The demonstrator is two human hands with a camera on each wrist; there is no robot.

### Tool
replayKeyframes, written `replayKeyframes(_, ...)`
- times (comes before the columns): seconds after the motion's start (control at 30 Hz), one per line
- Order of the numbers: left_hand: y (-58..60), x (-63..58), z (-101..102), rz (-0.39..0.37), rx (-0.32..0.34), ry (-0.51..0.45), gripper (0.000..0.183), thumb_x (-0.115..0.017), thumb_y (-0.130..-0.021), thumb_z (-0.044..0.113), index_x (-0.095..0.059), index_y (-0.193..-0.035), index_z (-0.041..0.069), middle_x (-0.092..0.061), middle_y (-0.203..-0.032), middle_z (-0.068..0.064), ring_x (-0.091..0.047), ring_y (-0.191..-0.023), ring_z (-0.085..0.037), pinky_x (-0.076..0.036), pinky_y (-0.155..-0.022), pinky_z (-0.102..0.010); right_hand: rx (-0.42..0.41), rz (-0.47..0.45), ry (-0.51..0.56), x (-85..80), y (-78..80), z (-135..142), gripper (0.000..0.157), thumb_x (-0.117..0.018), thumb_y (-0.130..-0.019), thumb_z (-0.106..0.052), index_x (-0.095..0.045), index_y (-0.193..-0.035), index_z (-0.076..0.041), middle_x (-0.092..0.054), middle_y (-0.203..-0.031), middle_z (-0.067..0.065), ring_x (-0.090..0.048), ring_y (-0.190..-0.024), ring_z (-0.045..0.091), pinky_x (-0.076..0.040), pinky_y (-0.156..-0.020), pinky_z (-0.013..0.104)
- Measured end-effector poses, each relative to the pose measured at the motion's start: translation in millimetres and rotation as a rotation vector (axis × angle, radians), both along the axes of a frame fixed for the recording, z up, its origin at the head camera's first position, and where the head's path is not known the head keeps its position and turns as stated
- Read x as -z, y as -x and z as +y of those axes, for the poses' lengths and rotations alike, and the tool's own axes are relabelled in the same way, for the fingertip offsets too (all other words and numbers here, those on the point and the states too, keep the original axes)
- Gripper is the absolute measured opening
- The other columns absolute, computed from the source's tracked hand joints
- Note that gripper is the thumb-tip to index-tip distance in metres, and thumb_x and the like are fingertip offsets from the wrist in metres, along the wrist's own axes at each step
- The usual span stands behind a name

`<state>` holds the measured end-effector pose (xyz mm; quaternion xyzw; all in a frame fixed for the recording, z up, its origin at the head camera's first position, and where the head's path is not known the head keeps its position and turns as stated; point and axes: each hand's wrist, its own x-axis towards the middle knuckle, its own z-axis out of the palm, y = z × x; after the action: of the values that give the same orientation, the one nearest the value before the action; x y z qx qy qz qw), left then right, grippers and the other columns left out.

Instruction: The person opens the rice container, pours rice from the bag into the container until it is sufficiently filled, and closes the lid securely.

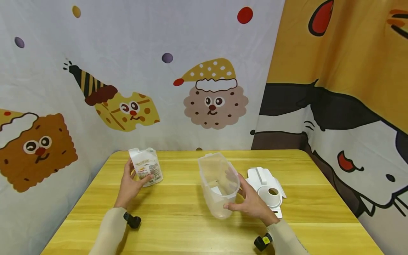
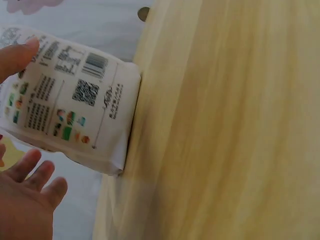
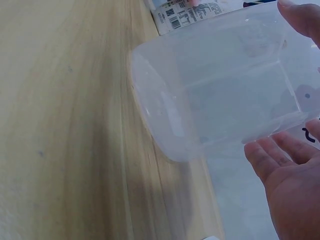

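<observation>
A white printed pouch (image 1: 146,166) stands upright on the left of the table. My left hand (image 1: 131,185) holds it low on its left side; the thumb (image 2: 20,57) lies on the printed face, while several fingertips show apart from the pouch in the left wrist view. Right of the middle is a translucent plastic container (image 1: 218,184), its top uncovered. My right hand (image 1: 253,201) grips its right side, thumb in front and fingers around the far side. Whether the container's base fully touches the table cannot be told.
A white plastic lid-like part (image 1: 261,177) with a round ring lies on the wooden table (image 1: 178,226), just right of the container. A printed cloth (image 1: 143,42) hangs behind the table's back edge and continues along the right side.
</observation>
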<state>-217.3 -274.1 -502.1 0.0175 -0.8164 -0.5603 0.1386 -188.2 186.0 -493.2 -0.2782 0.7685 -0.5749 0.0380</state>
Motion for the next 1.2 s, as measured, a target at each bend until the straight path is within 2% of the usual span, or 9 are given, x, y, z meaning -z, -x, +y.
replayKeyframes(0.13,5.2,0.5,-4.0,-0.039,0.042,-0.001,0.103,-0.086,-0.085,0.030,-0.019,-0.163,0.021,-0.036,-0.159,-0.014,-0.029,-0.152,-0.036,-0.023,-0.126,-0.061,0.005,-0.001,0.000,-0.1,-0.1,-0.4,0.110,-0.092,-0.077,-0.021,-0.024,-0.163,-0.024,-0.035,-0.165,0.005,-0.037,-0.149,0.033,-0.038,-0.115,0.020)
replayKeyframes(0.2,7.9,0.0,-5.2,-0.056,0.067,0.010,0.093,-0.085,-0.086,0.030,-0.028,-0.159,0.018,-0.044,-0.153,-0.015,-0.039,-0.145,-0.035,-0.031,-0.122,-0.060,0.006,0.005,-0.003,-0.5,0.1,-0.4,0.110,-0.092,-0.078,-0.021,-0.023,-0.164,-0.024,-0.035,-0.165,0.006,-0.037,-0.150,0.032,-0.038,-0.117,0.025)
replayKeyframes(0.37,12.5,-1.0,-5.5,-0.107,0.112,0.069,0.072,-0.080,-0.091,0.031,-0.042,-0.149,0.011,-0.055,-0.142,-0.017,-0.056,-0.130,-0.034,-0.052,-0.104,-0.041,0.005,0.012,-0.007,-1.2,0.3,0.5,0.112,-0.092,-0.078,-0.021,-0.021,-0.164,-0.025,-0.035,-0.166,0.006,-0.037,-0.151,0.032,-0.039,-0.118,0.031)
replayKeyframes(0.47,12.8,-0.9,-4.9,-0.127,0.113,0.084,0.070,-0.079,-0.092,0.030,-0.042,-0.148,0.010,-0.056,-0.142,-0.017,-0.057,-0.130,-0.034,-0.052,-0.101,-0.035,0.006,0.010,-0.011,-0.9,0.1,1.1,0.111,-0.092,-0.078,-0.022,-0.021,-0.164,-0.025,-0.035,-0.166,0.006,-0.036,-0.151,0.031,-0.038,-0.118,0.028)
replayKeyframes(0.63,11.3,0.8,-4.7,-0.127,0.100,0.092,0.068,-0.079,-0.092,0.030,-0.044,-0.148,0.012,-0.057,-0.141,-0.016,-0.058,-0.129,-0.034,-0.054,-0.100,-0.036,0.004,0.011,-0.012,0.2,-0.4,1.3,0.109,-0.091,-0.079,-0.021,-0.022,-0.164,-0.024,-0.034,-0.166,0.006,-0.036,-0.150,0.031,-0.037,-0.118,0.026)
replayKeyframes(0.73,9.9,2.5,-5.3,-0.124,0.092,0.102,0.068,-0.079,-0.092,0.033,-0.046,-0.147,0.013,-0.058,-0.140,-0.015,-0.060,-0.125,-0.031,-0.055,-0.095,-0.030,0.002,0.010,-0.010,1.0,-0.5,1.2,0.109,-0.091,-0.079,-0.021,-0.022,-0.164,-0.024,-0.034,-0.166,0.005,-0.036,-0.150,0.032,-0.037,-0.118,0.026)
replayKeyframes(0.83,8.5,3.7,-6.3,-0.117,0.086,0.087,0.067,-0.080,-0.091,0.035,-0.048,-0.146,0.014,-0.060,-0.139,-0.014,-0.062,-0.120,-0.022,-0.054,-0.091,-0.023,0.002,0.003,-0.009,1.5,-0.4,0.9,0.109,-0.091,-0.079,-0.021,-0.023,-0.164,-0.023,-0.034,-0.166,0.004,-0.036,-0.150,0.032,-0.037,-0.118,0.023)
replayKeyframes(1.03,6.1,2.5,-6.8,-0.103,0.089,0.037,0.067,-0.081,-0.089,0.033,-0.051,-0.145,0.015,-0.061,-0.138,-0.014,-0.062,-0.108,0.002,-0.055,-0.088,-0.019,0.005,-0.003,-0.012,0.9,-0.6,0.1,0.109,-0.091,-0.078,-0.022,-0.023,-0.164,-0.024,-0.034,-0.166,0.003,-0.036,-0.150,0.031,-0.036,-0.116,0.019)
replayKeyframes(1.2,5.8,-0.1,-4.3,-0.104,0.091,0.025,0.067,-0.083,-0.087,0.033,-0.053,-0.144,0.014,-0.061,-0.138,-0.014,-0.062,-0.105,0.003,-0.055,-0.088,-0.019,0.010,0.015,-0.020,-0.9,-0.9,-0.1,0.109,-0.091,-0.078,-0.023,-0.023,-0.164,-0.025,-0.035,-0.166,0.005,-0.038,-0.149,0.032,-0.038,-0.118,0.026)
